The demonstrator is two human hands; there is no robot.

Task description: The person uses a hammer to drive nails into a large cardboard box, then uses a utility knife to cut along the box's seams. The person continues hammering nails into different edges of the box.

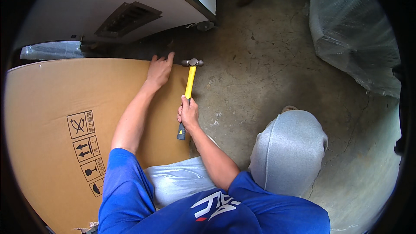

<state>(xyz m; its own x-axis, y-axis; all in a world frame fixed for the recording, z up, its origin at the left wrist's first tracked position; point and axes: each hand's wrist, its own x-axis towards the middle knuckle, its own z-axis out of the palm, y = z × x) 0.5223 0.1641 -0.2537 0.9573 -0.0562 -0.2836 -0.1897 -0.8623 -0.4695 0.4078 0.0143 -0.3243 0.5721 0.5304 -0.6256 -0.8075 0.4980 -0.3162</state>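
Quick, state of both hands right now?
Left hand: at the cardboard's far edge; whether it grips cannot be told.
Right hand: closed, holding the hammer by its handle.

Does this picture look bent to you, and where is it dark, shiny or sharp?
In the head view, the cardboard's far edge bows and black fills the corners; in the head view, deep shadow lies below the vented panel, while clear plastic wrap at upper right shows pale highlights; in the head view, the hammer looks fairly sharp.
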